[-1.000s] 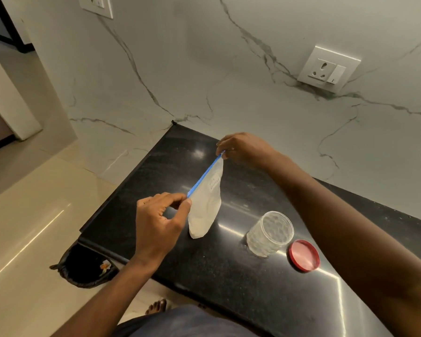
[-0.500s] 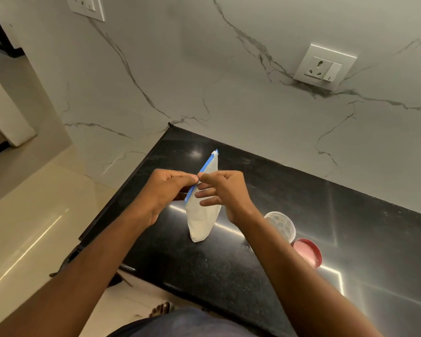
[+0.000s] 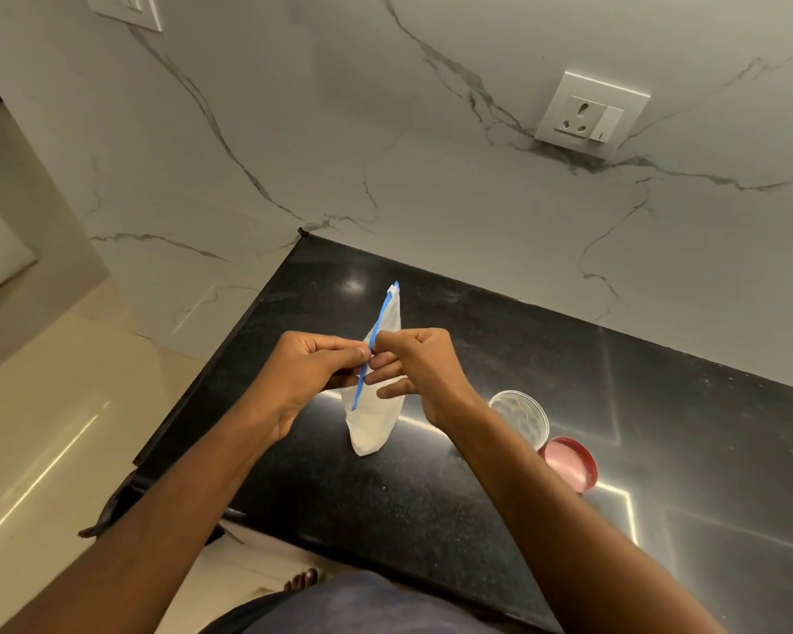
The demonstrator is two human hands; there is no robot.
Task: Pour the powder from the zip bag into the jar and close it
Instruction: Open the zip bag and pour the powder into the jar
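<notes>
A small clear zip bag (image 3: 371, 427) with white powder in its bottom and a blue zip strip stands upright on the black countertop (image 3: 431, 505). My left hand (image 3: 307, 372) pinches the zip strip from the left. My right hand (image 3: 413, 363) pinches it from the right, thumbs nearly touching at the strip's middle. To the right stands a clear plastic jar (image 3: 520, 416) with no lid on it, partly hidden by my right forearm. Its red lid (image 3: 571, 462) lies flat on the counter just right of the jar.
A white marble wall with a power socket (image 3: 589, 114) rises behind the counter. The counter's left edge drops to a pale tiled floor, where a dark bin (image 3: 115, 510) stands below the corner. My foot shows near the bottom edge.
My right hand slid from the bag's far top corner to the middle of the zip strip, beside my left hand. Since half a second ago both hands stay pinched there.
</notes>
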